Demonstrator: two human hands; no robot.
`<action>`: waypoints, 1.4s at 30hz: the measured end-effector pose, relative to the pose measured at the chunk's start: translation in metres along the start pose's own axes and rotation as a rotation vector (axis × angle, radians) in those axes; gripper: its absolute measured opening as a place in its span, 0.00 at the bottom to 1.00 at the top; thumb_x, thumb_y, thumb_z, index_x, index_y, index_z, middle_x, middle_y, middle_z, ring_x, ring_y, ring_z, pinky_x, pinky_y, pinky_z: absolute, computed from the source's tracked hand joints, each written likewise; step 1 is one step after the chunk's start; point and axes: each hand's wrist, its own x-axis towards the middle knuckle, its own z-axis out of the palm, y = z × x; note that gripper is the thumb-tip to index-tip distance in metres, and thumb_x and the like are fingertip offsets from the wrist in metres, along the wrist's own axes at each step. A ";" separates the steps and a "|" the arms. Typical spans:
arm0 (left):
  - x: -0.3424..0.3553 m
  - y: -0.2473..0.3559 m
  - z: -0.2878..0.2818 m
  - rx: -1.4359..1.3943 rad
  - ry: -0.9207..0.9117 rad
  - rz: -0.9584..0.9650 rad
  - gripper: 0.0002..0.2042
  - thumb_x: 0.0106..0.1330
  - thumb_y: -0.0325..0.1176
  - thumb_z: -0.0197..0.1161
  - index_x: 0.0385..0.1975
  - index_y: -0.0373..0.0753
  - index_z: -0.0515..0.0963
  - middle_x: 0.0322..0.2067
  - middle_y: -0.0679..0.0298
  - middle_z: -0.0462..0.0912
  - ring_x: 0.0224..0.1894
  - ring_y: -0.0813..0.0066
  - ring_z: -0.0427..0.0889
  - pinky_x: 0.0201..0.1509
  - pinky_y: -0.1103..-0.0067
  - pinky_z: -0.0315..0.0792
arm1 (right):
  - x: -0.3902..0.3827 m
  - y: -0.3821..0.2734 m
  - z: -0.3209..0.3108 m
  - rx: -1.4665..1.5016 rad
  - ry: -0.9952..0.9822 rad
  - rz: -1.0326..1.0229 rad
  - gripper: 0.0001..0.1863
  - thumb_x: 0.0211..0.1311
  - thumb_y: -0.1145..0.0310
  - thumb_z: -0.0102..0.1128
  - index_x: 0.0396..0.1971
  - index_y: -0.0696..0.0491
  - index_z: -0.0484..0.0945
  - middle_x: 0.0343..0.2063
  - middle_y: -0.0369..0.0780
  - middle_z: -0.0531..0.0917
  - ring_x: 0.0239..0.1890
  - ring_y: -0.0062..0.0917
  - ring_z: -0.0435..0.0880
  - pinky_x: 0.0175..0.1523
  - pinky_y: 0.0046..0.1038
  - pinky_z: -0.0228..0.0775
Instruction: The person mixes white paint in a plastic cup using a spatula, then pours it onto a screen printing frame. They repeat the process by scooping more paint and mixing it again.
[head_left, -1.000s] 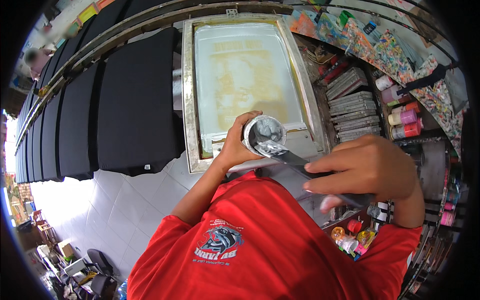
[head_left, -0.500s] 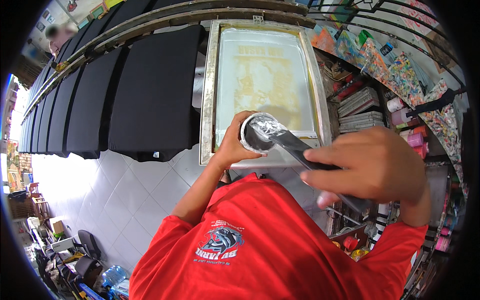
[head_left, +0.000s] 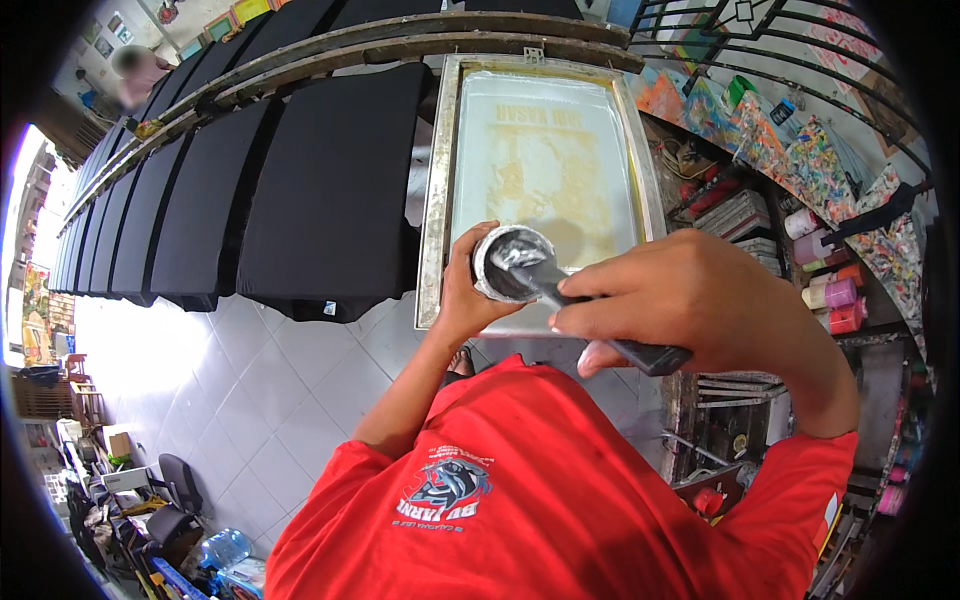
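My left hand is wrapped round a round tub with a paste-smeared rim and silvery-grey contents. The black spatula is gripped in my right hand, its silver-smeared blade down inside the tub. Both hands are over the near end of a screen-printing frame, whose pale mesh carries a faint yellowish stencil. Just left of the frame lies a board covered in black fabric, one of several in a row.
Metal rails run behind the boards. Paint pots and stacked frames sit on shelves at right, below splattered panels. Chairs and a water jug clutter the lower left. A person is at the far upper left.
My right hand has moved up and leftward, taking the spatula's blade deeper into the tub. My left hand and the tub have shifted slightly left relative to the frame.
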 end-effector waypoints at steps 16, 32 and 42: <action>0.025 -0.011 -0.004 0.302 0.288 0.447 0.46 0.34 0.27 0.82 0.59 0.40 0.63 0.58 0.48 0.68 0.61 0.48 0.70 0.63 0.63 0.67 | -0.007 0.006 0.037 0.723 0.707 0.629 0.12 0.70 0.65 0.50 0.36 0.59 0.78 0.33 0.43 0.83 0.28 0.30 0.85 0.33 0.27 0.79; 0.034 -0.024 0.000 0.120 0.263 0.229 0.49 0.35 0.29 0.83 0.60 0.39 0.59 0.59 0.52 0.64 0.59 0.61 0.70 0.65 0.69 0.64 | -0.037 -0.016 0.053 0.034 0.556 0.154 0.11 0.59 0.68 0.62 0.39 0.56 0.79 0.39 0.43 0.82 0.33 0.30 0.86 0.37 0.28 0.79; 0.042 -0.022 -0.002 -0.086 0.086 0.246 0.49 0.32 0.27 0.83 0.59 0.38 0.59 0.59 0.52 0.65 0.59 0.63 0.71 0.64 0.70 0.67 | -0.018 -0.031 0.020 -0.105 0.137 -0.055 0.08 0.54 0.68 0.61 0.23 0.55 0.73 0.22 0.37 0.73 0.23 0.25 0.79 0.25 0.27 0.74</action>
